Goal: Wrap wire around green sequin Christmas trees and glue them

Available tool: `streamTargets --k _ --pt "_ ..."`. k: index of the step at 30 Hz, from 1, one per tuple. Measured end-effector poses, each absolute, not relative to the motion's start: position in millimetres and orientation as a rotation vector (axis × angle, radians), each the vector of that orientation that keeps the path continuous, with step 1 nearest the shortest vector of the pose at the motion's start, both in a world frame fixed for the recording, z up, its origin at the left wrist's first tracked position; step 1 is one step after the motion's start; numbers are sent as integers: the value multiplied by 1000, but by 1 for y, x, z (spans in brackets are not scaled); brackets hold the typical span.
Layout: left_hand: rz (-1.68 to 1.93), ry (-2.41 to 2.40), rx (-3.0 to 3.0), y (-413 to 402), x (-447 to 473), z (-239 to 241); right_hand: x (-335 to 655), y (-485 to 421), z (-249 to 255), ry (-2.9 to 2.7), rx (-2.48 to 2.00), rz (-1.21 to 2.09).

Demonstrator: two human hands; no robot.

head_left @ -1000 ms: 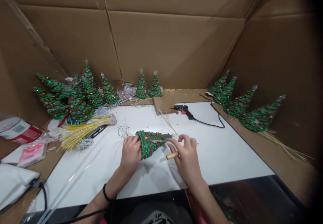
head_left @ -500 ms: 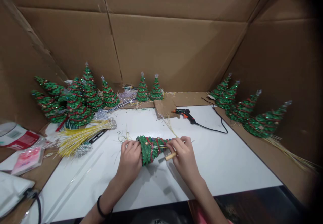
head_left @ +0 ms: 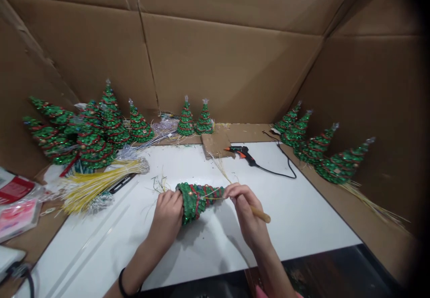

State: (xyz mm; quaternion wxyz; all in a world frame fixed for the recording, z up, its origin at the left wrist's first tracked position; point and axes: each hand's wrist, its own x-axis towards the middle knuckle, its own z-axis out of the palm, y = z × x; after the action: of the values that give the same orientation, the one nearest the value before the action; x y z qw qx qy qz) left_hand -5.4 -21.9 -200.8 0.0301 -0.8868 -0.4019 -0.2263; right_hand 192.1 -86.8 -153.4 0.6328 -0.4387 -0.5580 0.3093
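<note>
A small green Christmas tree (head_left: 198, 201) with red garland lies on its side above the white board, its tip pointing right. My left hand (head_left: 169, 213) is closed around the tree's base, fingers partly inside it. At the tip end, my right hand (head_left: 247, 210) is closed, thumb and forefinger pinched by thin yellow and white wires (head_left: 213, 195) that run along the tree. A wooden-handled tool (head_left: 261, 214) passes through the right hand, its handle sticking out to the right; its working end is hidden. Loose wire ends (head_left: 161, 183) stick out beyond the base.
Decorated trees (head_left: 112, 114) crowd the left back, two more (head_left: 195, 116) stand at the back, and several (head_left: 336, 163) line the right. A hot glue gun (head_left: 247, 154) rests by a cardboard piece (head_left: 213, 144). A bundle of yellow wires (head_left: 97, 183) lies left.
The wooden handle has swung from the left of my right hand to its right side. My right hand has turned at the tip. The view has shifted slightly.
</note>
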Motion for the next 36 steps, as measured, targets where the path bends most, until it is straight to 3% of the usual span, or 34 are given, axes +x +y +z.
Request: streamTargets --k 14,28,36 --pt "-611 -1239 -2660 -23 -5 -202 173 -98 -130 -1134 -934 850" --pt "-829 -1375 -2772 -20 -9 -215 172 -103 -131 -1201 -1058 742" --pt "-1024 -1462 -2884 -16 -8 -218 164 -101 -101 -1729 -1248 604"
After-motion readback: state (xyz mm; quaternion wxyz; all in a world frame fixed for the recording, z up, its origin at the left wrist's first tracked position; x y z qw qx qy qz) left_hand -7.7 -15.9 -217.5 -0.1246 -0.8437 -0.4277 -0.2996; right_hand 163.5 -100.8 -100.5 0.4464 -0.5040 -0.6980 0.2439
